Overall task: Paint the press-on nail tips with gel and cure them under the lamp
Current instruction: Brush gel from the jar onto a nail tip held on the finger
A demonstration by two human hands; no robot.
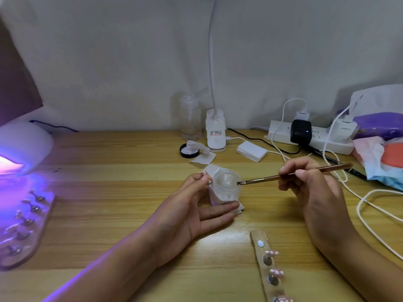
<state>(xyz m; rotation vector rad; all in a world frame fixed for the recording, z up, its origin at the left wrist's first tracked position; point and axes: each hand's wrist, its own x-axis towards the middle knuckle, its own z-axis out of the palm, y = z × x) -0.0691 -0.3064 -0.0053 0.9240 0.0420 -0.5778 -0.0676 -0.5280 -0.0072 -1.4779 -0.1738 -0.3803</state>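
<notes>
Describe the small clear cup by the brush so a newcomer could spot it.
On the wooden table, come forward from the white clip lamp to the crumpled white wipe. The clear cup stands on it, with the right hand's brush tip at its rim. Unlike the tall bottle behind, it is short, wide and open-topped.

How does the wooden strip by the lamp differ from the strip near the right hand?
The left strip lies in purple light; the right strip in plain light. The right strip's tips look pink; the left strip's colour is unclear. Both are wooden with small stands.
</notes>
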